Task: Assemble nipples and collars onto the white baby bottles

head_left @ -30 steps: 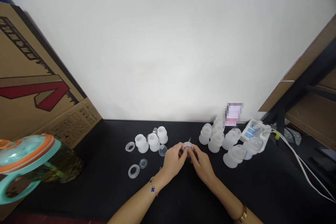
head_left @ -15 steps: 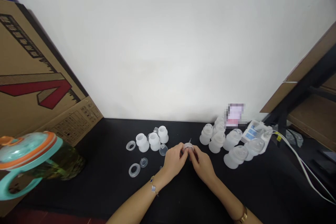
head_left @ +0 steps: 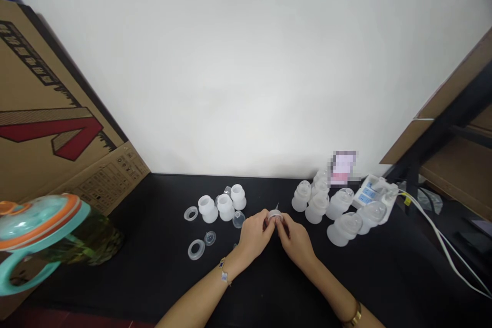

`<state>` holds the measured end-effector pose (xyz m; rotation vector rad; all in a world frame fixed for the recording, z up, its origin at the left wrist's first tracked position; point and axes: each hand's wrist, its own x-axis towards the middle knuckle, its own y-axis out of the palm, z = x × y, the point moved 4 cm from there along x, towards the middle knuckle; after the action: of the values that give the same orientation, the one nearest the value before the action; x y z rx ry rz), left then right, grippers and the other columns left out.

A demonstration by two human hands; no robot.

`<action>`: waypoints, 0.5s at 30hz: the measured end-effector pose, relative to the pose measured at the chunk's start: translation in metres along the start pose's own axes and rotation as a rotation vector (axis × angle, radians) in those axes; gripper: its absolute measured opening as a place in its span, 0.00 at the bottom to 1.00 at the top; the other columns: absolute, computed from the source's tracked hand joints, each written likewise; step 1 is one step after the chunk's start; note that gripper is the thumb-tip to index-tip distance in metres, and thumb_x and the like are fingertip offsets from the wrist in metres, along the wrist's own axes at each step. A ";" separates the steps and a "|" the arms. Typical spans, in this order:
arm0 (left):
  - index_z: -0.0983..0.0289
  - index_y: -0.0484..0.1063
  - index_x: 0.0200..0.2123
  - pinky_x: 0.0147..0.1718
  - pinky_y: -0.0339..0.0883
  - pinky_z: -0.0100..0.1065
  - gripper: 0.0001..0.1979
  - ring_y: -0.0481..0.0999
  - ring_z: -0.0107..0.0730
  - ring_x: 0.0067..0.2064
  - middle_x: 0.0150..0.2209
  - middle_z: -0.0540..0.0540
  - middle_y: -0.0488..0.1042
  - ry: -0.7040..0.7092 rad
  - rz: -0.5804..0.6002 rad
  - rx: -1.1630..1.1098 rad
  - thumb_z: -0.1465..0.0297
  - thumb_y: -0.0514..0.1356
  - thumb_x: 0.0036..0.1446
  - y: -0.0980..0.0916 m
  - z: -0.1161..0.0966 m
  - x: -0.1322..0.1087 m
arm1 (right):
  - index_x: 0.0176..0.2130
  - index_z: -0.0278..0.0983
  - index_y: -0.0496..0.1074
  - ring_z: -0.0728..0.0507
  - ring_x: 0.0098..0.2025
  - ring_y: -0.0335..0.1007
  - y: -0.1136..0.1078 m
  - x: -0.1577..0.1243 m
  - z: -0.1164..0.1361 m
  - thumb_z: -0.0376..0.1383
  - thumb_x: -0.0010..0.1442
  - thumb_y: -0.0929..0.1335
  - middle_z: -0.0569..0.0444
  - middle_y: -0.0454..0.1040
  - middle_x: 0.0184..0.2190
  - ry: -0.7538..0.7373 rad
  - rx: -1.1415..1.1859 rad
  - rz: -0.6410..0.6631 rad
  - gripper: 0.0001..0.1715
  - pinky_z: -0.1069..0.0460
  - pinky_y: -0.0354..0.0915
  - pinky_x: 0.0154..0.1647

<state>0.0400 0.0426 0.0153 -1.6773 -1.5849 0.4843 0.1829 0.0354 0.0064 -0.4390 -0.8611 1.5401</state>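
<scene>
Black bench (head_left: 126, 287) bearing frosted silicone cups (head_left: 345, 229); left hand (head_left: 251, 236) and right hand (head_left: 295, 242) are together, pinching a small translucent disc (head_left: 275, 214) just above it, between the cups (a slippery pinch could drop it among them).

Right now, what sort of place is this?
Probably an assembly workbench: translucent moulded parts stand on a black table, a cardboard carton leans nearby, and the left hand and right hand hold a small round part.
</scene>
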 end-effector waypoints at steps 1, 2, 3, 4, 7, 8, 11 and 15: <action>0.61 0.64 0.28 0.27 0.50 0.32 0.13 0.68 0.30 0.26 0.24 0.48 0.69 0.000 0.000 0.005 0.64 0.53 0.66 0.000 0.000 0.000 | 0.38 0.40 0.67 0.42 0.24 0.72 0.000 0.000 0.000 0.45 0.70 0.56 0.55 0.74 0.23 -0.001 -0.007 0.000 0.17 0.52 0.53 0.25; 0.61 0.64 0.28 0.27 0.50 0.32 0.13 0.67 0.30 0.26 0.24 0.48 0.69 0.000 -0.001 0.008 0.64 0.53 0.66 0.000 0.000 0.000 | 0.38 0.40 0.67 0.42 0.24 0.72 0.000 0.000 0.000 0.45 0.70 0.56 0.55 0.74 0.23 -0.001 -0.013 0.000 0.17 0.52 0.52 0.25; 0.61 0.64 0.28 0.27 0.50 0.32 0.13 0.67 0.30 0.26 0.24 0.48 0.69 0.000 0.000 0.009 0.64 0.53 0.66 0.000 0.000 0.000 | 0.38 0.40 0.67 0.42 0.23 0.72 0.001 0.000 0.000 0.45 0.70 0.56 0.55 0.74 0.23 -0.001 -0.017 0.003 0.18 0.52 0.52 0.25; 0.60 0.63 0.28 0.27 0.49 0.32 0.13 0.67 0.30 0.26 0.24 0.48 0.69 -0.001 0.000 0.009 0.64 0.53 0.66 0.000 0.000 0.000 | 0.37 0.40 0.67 0.42 0.23 0.71 0.001 0.000 0.000 0.45 0.70 0.56 0.55 0.74 0.23 -0.002 -0.021 0.004 0.18 0.52 0.52 0.25; 0.60 0.63 0.27 0.27 0.49 0.32 0.13 0.67 0.30 0.25 0.23 0.47 0.68 -0.007 0.004 0.010 0.64 0.53 0.66 0.000 -0.001 0.000 | 0.37 0.40 0.67 0.42 0.23 0.71 0.002 0.000 -0.001 0.46 0.71 0.56 0.55 0.73 0.23 -0.010 -0.026 -0.001 0.19 0.52 0.52 0.25; 0.61 0.63 0.27 0.27 0.49 0.32 0.13 0.66 0.30 0.25 0.23 0.47 0.68 -0.008 0.005 0.012 0.64 0.53 0.65 0.000 -0.001 0.000 | 0.37 0.39 0.67 0.43 0.23 0.71 0.002 0.000 -0.001 0.45 0.71 0.56 0.55 0.73 0.23 -0.013 -0.027 -0.002 0.19 0.52 0.52 0.25; 0.61 0.62 0.27 0.27 0.48 0.33 0.13 0.66 0.30 0.25 0.23 0.47 0.67 -0.010 0.007 0.015 0.65 0.53 0.65 0.000 -0.001 0.001 | 0.38 0.39 0.67 0.43 0.23 0.70 0.002 0.000 -0.002 0.45 0.71 0.56 0.55 0.73 0.23 -0.014 -0.031 -0.002 0.19 0.52 0.52 0.25; 0.60 0.63 0.27 0.27 0.49 0.32 0.14 0.66 0.30 0.25 0.23 0.47 0.67 -0.019 0.011 0.008 0.64 0.53 0.65 0.000 0.000 0.001 | 0.38 0.39 0.68 0.43 0.23 0.70 0.002 0.000 -0.002 0.46 0.71 0.56 0.55 0.73 0.22 -0.006 -0.033 -0.003 0.19 0.52 0.51 0.25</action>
<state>0.0406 0.0435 0.0154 -1.6813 -1.5856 0.5128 0.1830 0.0358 0.0032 -0.4576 -0.8923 1.5269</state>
